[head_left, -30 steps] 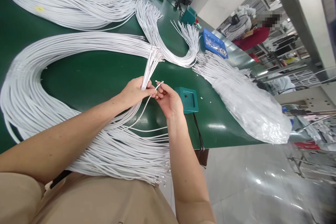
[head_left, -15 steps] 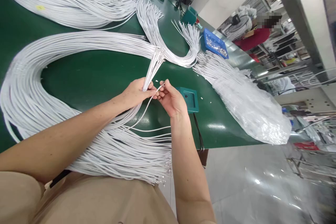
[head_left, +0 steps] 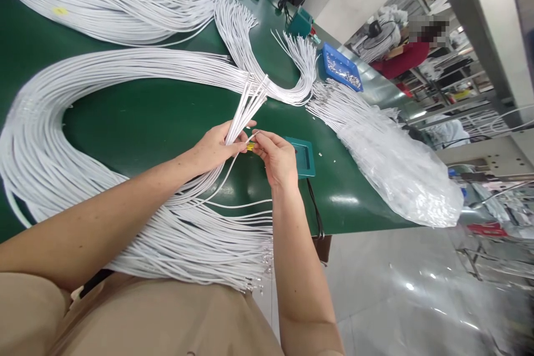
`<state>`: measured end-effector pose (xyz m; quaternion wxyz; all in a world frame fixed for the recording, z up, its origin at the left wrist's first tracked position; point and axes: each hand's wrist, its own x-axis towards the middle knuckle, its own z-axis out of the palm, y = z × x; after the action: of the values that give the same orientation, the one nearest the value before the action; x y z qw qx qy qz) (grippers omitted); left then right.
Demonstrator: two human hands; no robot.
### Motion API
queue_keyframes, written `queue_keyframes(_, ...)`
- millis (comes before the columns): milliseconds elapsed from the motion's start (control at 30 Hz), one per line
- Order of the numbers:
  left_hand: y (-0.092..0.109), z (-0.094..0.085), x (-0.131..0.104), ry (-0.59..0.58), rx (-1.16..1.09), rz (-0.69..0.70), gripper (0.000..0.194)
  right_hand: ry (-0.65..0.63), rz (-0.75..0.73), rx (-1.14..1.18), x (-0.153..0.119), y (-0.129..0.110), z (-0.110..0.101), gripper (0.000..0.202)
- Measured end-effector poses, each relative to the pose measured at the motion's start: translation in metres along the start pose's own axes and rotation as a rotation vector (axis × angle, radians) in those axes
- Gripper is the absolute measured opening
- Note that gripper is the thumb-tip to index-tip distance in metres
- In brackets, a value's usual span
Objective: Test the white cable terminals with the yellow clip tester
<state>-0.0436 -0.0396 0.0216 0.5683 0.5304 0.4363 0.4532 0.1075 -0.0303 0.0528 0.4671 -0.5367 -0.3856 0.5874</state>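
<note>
My left hand (head_left: 214, 144) is closed around a bundle of thin white cables (head_left: 246, 107), whose ends fan out above the fingers. From under its thumb curves a single white cable (head_left: 232, 167), and its tip lies in the fingertips of my right hand (head_left: 278, 158), which is pinched shut. Something small and yellow (head_left: 250, 146) shows between the two hands; its kind I cannot make out. More white cables (head_left: 200, 245) lie in front of my body, with small metal ends at the table edge. A big loop of cables (head_left: 37, 117) sweeps round on the left.
Just right of my right hand sits a teal device (head_left: 306, 158) with a black cord (head_left: 316, 208). Behind are a blue tray (head_left: 342, 67) of small metal parts and a plastic-wrapped cable bundle (head_left: 396, 167). Another cable pile (head_left: 117, 0) is at upper left. Other people work farther back.
My right hand has turned, and its fingers have curled over the cable tip. The yellow piece has come into sight between the hands. The bundle's ends in my left hand have shifted slightly.
</note>
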Motion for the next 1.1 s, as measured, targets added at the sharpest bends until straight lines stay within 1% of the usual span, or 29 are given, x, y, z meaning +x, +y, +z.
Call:
queue_keyframes(33,0.001,0.0,0.0,-0.027,0.0,-0.006,0.051,-0.011,0.014,-0.006,0.0,0.0,-0.001,0.017)
queue_keyframes(100,0.002,0.0,0.0,-0.07,-0.021,-0.037,0.048,-0.033,0.041,-0.018,0.001,-0.001,-0.002,0.016)
queue_keyframes(167,0.004,0.001,0.0,-0.082,-0.09,-0.074,0.044,-0.039,0.036,-0.044,0.001,-0.001,-0.002,0.014)
queue_keyframes(233,0.004,0.002,0.0,-0.072,-0.197,-0.114,0.044,-0.017,-0.017,-0.105,-0.001,-0.001,0.0,0.015)
queue_keyframes(300,0.003,0.002,0.0,-0.066,-0.306,-0.157,0.045,0.022,-0.102,-0.196,-0.004,-0.001,0.001,0.015)
queue_keyframes(367,0.002,0.002,0.001,-0.074,-0.374,-0.187,0.046,0.051,-0.164,-0.283,-0.007,-0.001,0.001,0.014)
queue_keyframes(467,0.002,0.002,0.001,-0.074,-0.4,-0.209,0.046,0.06,-0.171,-0.361,-0.008,-0.002,-0.001,0.015)
queue_keyframes(567,0.005,0.002,0.0,-0.057,-0.391,-0.213,0.046,0.058,-0.18,-0.396,-0.006,-0.004,-0.003,0.024)
queue_keyframes(667,0.008,0.003,0.0,-0.044,-0.404,-0.22,0.045,0.005,-0.22,-0.509,-0.003,-0.002,-0.003,0.022)
queue_keyframes(700,0.009,0.002,0.001,-0.039,-0.422,-0.234,0.044,-0.01,-0.262,-0.584,-0.003,0.0,-0.003,0.019)
queue_keyframes(733,0.01,0.002,0.002,-0.033,-0.448,-0.257,0.042,-0.013,-0.335,-0.682,-0.002,0.003,-0.003,0.017)
queue_keyframes(767,0.01,0.001,0.003,-0.027,-0.48,-0.289,0.039,-0.011,-0.442,-0.802,-0.002,0.006,-0.004,0.018)
queue_keyframes(867,0.009,-0.002,0.007,-0.035,-0.568,-0.399,0.029,-0.031,-0.817,-1.186,0.0,0.017,-0.009,0.029)
queue_keyframes(900,0.008,-0.003,0.008,-0.039,-0.574,-0.424,0.027,-0.057,-0.896,-1.282,0.0,0.02,-0.012,0.033)
queue_keyframes(933,0.007,-0.003,0.008,-0.032,-0.555,-0.435,0.026,-0.086,-0.934,-1.35,0.001,0.021,-0.015,0.034)
queue_keyframes(967,0.006,-0.003,0.008,-0.014,-0.509,-0.432,0.026,-0.105,-0.937,-1.395,0.003,0.022,-0.018,0.033)
queue_keyframes(1000,0.005,-0.003,0.008,0.014,-0.436,-0.417,0.028,-0.108,-0.915,-1.426,0.005,0.021,-0.022,0.029)
queue_keyframes(1067,0.004,-0.002,0.007,0.071,-0.237,-0.371,0.036,-0.102,-0.827,-1.489,0.009,0.017,-0.029,0.019)
queue_keyframes(1100,0.004,-0.002,0.006,0.081,-0.136,-0.349,0.039,-0.111,-0.769,-1.532,0.011,0.014,-0.032,0.019)
